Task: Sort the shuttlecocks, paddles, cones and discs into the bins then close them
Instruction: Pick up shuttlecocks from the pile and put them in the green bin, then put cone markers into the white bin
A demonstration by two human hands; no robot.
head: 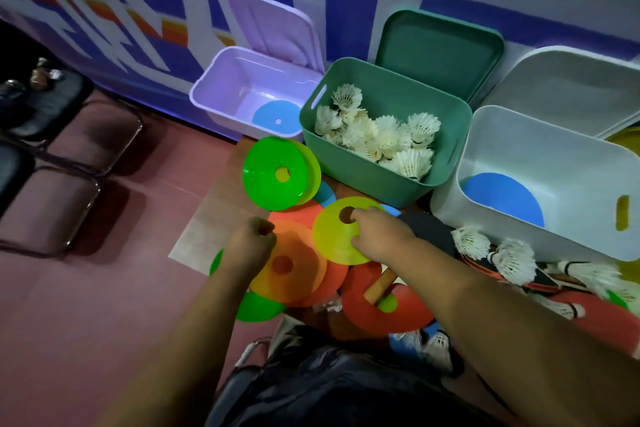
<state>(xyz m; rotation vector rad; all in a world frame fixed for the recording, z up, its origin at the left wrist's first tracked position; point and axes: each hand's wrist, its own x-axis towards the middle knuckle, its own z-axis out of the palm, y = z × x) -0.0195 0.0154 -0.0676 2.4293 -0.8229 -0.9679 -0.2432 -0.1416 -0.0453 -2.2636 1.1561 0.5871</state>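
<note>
My right hand [377, 236] grips a yellow-green cone [332, 239] at its centre hole, above a pile of orange cones [384, 312] and green cones. My left hand [252, 243] pinches the rim of an orange-yellow cone [294, 270]. A green cone [277, 177] stands tilted on edge just beyond. The purple bin [221, 80] holds one blue disc [275, 118]. Several white shuttlecocks [381, 135] fill the green bin [353, 170]. A blue disc [502, 198] lies in the white bin [540, 236]. A dark paddle [433, 232] lies under my right wrist, its wooden handle [379, 286] poking out.
Loose shuttlecocks [512, 256] lie at the right by the white bin. All three bin lids stand open against the patterned wall. Dark chairs [62, 149] stand at the left on the reddish floor. A yellow object [627, 139] peeks out at the far right.
</note>
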